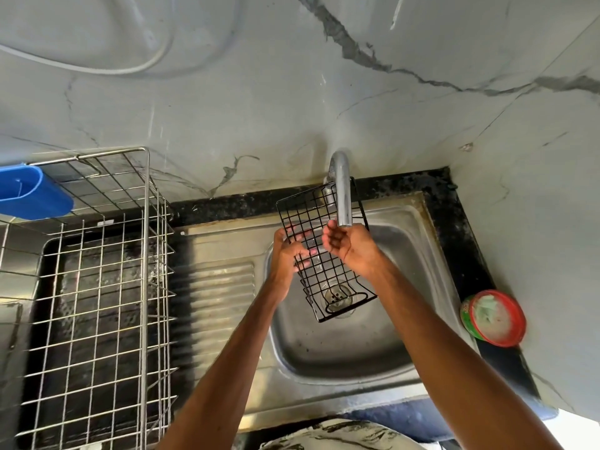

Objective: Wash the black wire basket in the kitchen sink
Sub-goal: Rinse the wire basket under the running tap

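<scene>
Black wire basket (324, 254) hangs tilted over the bowl of the steel sink (324, 355), its upper end just behind the spout of the chrome tap (342, 196) and its lower end above the drain strainer (337, 295), which shows through the mesh. The left grip (287, 254) holds the basket's left edge, with fingertips (306, 237) visible behind the grid. The right grip (352, 246) is cupped right under the tap's mouth, in front of the mesh; I cannot tell whether it clasps the wire or only lies against it. Left of the bowl runs the ribbed draining board (220, 287). Further left stands a steel wire dish rack (97, 287) with a blue plastic holder (32, 196) on its rim. Right of the sink, a red-rimmed green tub (493, 318) sits on the black stone table (470, 241).
</scene>
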`<state>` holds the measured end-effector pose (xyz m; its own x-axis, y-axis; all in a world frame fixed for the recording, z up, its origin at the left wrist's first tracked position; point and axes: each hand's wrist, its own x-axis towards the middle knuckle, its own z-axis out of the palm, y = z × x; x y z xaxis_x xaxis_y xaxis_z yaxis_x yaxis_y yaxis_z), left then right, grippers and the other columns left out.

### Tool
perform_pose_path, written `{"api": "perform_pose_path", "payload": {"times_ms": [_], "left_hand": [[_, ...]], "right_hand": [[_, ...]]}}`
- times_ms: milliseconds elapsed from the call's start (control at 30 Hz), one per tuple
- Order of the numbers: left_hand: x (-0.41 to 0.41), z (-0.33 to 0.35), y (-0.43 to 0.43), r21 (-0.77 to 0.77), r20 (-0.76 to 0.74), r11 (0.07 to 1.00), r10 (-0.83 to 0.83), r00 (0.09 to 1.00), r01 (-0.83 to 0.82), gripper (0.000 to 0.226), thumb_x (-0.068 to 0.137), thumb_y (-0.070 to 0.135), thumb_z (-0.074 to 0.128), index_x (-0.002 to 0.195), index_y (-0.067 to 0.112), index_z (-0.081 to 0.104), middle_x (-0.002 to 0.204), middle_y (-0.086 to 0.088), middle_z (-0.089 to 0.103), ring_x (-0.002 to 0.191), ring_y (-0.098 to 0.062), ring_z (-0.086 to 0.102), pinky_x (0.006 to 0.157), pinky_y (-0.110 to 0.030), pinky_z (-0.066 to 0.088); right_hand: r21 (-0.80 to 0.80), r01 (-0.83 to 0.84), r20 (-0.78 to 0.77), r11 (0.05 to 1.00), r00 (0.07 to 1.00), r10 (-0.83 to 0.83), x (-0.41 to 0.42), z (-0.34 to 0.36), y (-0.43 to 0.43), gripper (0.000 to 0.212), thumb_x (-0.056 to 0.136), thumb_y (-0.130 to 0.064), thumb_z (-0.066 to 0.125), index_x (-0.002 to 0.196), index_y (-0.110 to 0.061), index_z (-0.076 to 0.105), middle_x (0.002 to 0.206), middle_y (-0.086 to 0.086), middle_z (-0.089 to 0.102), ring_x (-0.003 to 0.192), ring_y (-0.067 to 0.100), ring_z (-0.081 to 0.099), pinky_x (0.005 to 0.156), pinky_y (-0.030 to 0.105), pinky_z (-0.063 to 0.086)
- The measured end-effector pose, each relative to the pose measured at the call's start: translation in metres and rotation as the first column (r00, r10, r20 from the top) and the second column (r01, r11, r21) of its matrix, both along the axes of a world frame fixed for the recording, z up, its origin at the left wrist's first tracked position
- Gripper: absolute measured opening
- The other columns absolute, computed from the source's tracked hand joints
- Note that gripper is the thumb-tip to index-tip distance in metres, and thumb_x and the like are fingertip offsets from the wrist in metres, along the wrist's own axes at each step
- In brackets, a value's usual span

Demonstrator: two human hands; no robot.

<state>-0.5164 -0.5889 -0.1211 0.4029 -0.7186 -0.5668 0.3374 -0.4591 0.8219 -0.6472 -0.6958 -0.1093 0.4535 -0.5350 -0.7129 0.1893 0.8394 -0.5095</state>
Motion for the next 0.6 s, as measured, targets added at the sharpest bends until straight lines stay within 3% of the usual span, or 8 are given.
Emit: {"api": "perform_pose_path", "payload": {"times_ms": [33,100,167,200,333,433,533,600], "left_hand": [[0.002,0.000,0.000,0.015,0.009,1.000,0.002,1.000,-0.002,0.083,0.074,0.017,0.063,0.152,0.015,0.036,0.141,-0.009,0.063,0.116,-0.020,0.069,0.085,-0.043,0.060],[0.004,-0.003,-0.001,0.034,0.037,0.999,-0.016,0.999,0.015,0.076,0.074,0.019,0.062,0.146,0.019,0.039,0.134,0.002,0.070,0.124,-0.025,0.066,0.097,-0.054,0.057],[0.003,-0.007,-0.001,0.022,0.038,0.998,-0.051,0.998,0.050,0.062,0.082,0.014,0.060,0.141,0.021,0.041,0.129,0.005,0.072,0.125,-0.028,0.067,0.103,-0.060,0.052],[0.002,-0.008,-0.002,0.010,0.038,0.998,-0.061,0.997,0.060,0.056,0.087,0.012,0.059,0.139,0.023,0.041,0.130,0.005,0.071,0.123,-0.028,0.067,0.103,-0.060,0.052],[-0.003,-0.009,0.001,0.006,0.069,0.999,-0.052,0.996,0.052,0.056,0.080,0.027,0.064,0.134,0.031,0.046,0.126,0.006,0.073,0.110,-0.024,0.073,0.096,-0.054,0.057],[-0.005,-0.014,0.005,0.006,0.083,0.998,-0.059,0.995,0.059,0.068,0.072,0.039,0.067,0.136,0.031,0.045,0.124,0.003,0.072,0.112,-0.027,0.072,0.097,-0.059,0.057],[-0.006,-0.014,0.008,-0.006,0.089,0.998,-0.056,0.994,0.057,0.075,0.069,0.043,0.068,0.138,0.027,0.044,0.125,0.000,0.072,0.110,-0.026,0.073,0.097,-0.059,0.057],[-0.005,-0.014,0.008,-0.008,0.103,0.998,-0.064,0.993,0.065,0.077,0.069,0.047,0.067,0.139,0.028,0.043,0.126,0.001,0.072,0.109,-0.026,0.074,0.097,-0.059,0.057]], "right_hand": [[-0.099,-0.182,-0.146,0.978,0.975,0.167,-0.004,-0.002,-0.001,0.029,0.105,-0.014,0.042,0.098,-0.003,0.067,0.084,0.012,0.072,0.077,0.022,0.070,0.072,0.032,0.058],[-0.189,-0.672,-0.568,0.717,0.670,0.478,-0.012,-0.010,-0.002,0.030,0.105,-0.015,0.044,0.100,0.000,0.070,0.093,0.015,0.074,0.081,0.024,0.072,0.076,0.034,0.060],[-0.086,-0.887,-0.785,0.455,0.341,0.516,-0.015,-0.017,0.000,0.032,0.103,-0.011,0.044,0.102,0.005,0.072,0.097,0.016,0.075,0.082,0.024,0.073,0.081,0.034,0.061],[-0.096,-0.899,-0.835,0.428,0.306,0.457,-0.015,-0.020,0.002,0.034,0.103,-0.011,0.043,0.100,0.005,0.073,0.096,0.016,0.076,0.081,0.023,0.074,0.079,0.032,0.061],[-0.374,-0.635,-0.740,0.676,0.643,0.195,-0.008,-0.009,0.002,0.035,0.106,-0.018,0.044,0.099,0.001,0.072,0.086,0.014,0.076,0.071,0.017,0.073,0.059,0.020,0.057],[-0.309,-0.324,-0.455,0.894,0.876,0.160,0.002,-0.001,-0.003,0.035,0.107,-0.015,0.040,0.106,0.002,0.071,0.091,0.014,0.076,0.079,0.019,0.075,0.066,0.024,0.060],[-0.230,-0.245,-0.282,0.942,0.943,0.176,0.003,-0.002,-0.006,0.038,0.108,-0.015,0.036,0.104,0.001,0.071,0.093,0.014,0.076,0.085,0.023,0.075,0.075,0.030,0.060],[-0.240,-0.345,-0.344,0.907,0.904,0.253,0.000,-0.006,-0.007,0.031,0.106,-0.014,0.044,0.095,-0.002,0.071,0.086,0.012,0.075,0.077,0.021,0.074,0.072,0.030,0.060]]}}
